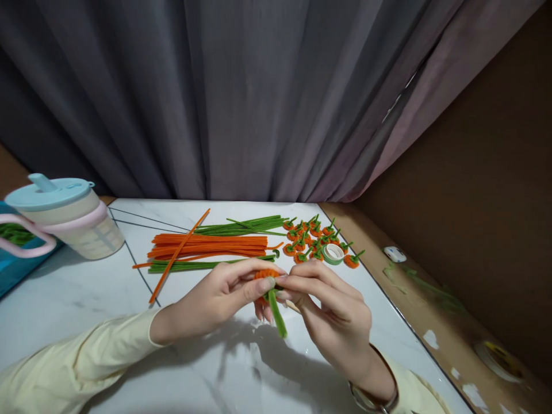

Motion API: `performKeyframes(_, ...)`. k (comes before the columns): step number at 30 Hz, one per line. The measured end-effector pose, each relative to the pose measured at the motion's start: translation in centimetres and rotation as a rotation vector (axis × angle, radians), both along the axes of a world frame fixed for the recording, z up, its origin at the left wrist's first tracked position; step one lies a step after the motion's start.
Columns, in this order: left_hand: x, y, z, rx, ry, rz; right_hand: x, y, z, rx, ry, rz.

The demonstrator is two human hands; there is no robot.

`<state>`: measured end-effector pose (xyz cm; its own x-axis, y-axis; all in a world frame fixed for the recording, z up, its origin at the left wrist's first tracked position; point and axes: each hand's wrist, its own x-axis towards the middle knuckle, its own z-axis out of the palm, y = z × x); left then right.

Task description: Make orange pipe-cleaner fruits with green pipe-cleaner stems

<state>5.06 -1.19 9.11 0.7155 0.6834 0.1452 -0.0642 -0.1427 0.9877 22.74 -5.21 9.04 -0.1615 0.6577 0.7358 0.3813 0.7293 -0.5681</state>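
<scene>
Between the thumb and fingers of my left hand (228, 293) is a small orange pipe-cleaner pumpkin (264, 275). Its green pipe-cleaner stem (277, 316) sticks out toward me, below the left thumb. My right hand (334, 307) is closed, thumb and fingertips pinching at the pumpkin's right edge; the exact part between them is hidden. Just beyond the hands lie a bundle of orange pipe cleaners (211, 246) and green pipe cleaners (248, 226). One single orange pipe cleaner (180, 256) crosses the bundles at a slant.
Several finished-looking orange pumpkins with green stems (304, 238) cluster at the back right, beside a roll of green tape (333, 253). A lidded cup (81, 224) with a pink handle stands at left. Grey curtains (241, 103) hang behind the white table (172, 368).
</scene>
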Motion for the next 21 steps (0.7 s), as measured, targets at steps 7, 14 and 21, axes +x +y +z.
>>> performKeyframes(7,0.1,-0.29,0.04,0.042,0.008,0.059,0.03,0.28,-0.11,-0.006,0.052,-0.026)
performKeyframes(14,0.07,-0.34,-0.19,0.105,0.011,0.131,-0.25,0.16,-0.01,0.007,0.044,-0.045)
performKeyframes(21,-0.04,-0.43,-0.51,0.171,0.051,0.146,-0.58,0.44,0.08,-0.135,0.174,-0.011)
